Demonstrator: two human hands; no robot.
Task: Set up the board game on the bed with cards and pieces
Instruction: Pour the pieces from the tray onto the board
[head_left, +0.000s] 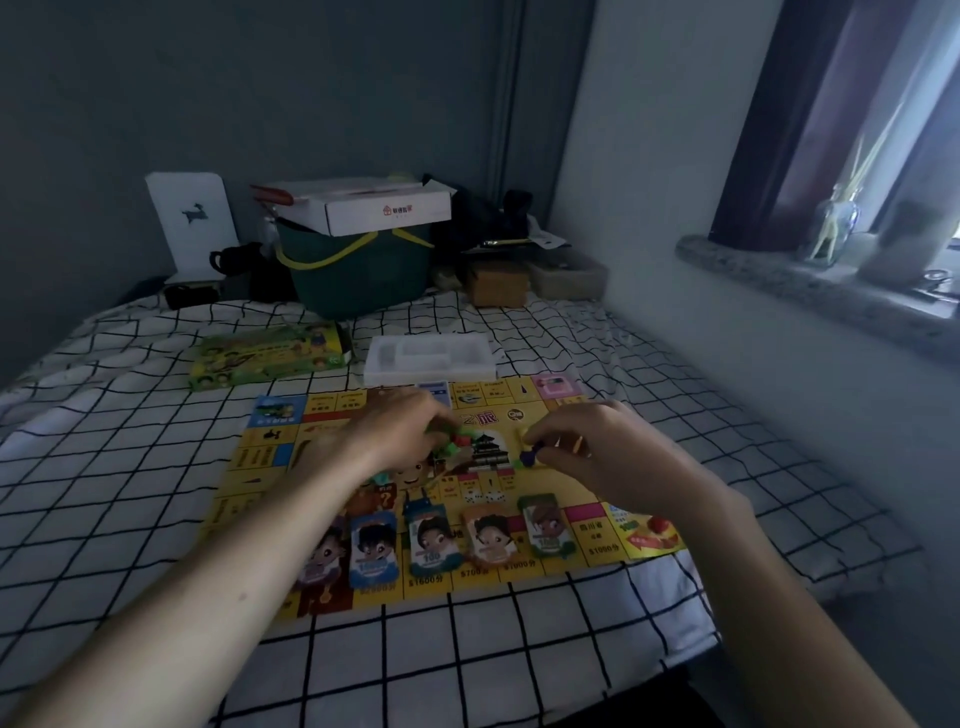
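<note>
A yellow game board (597, 540) lies flat on the checked bed sheet. Several character cards (431, 535) lie in a row along its near edge. Three small white dice (485, 498) sit just behind the cards. My left hand (400, 431) hovers over the board's middle, its fingers curled around a cluster of small green and red pieces (457, 441). To its right, my right hand (597, 447) pinches a small dark blue piece (530, 456) between thumb and fingertips, just above the board.
Behind the board lie a clear plastic tray (428, 358) and the green game box (270, 358). Farther back stand a dark green basket (358, 270) with a white carton on top, small boxes and a mug. A stone windowsill (810, 291) runs along the right wall.
</note>
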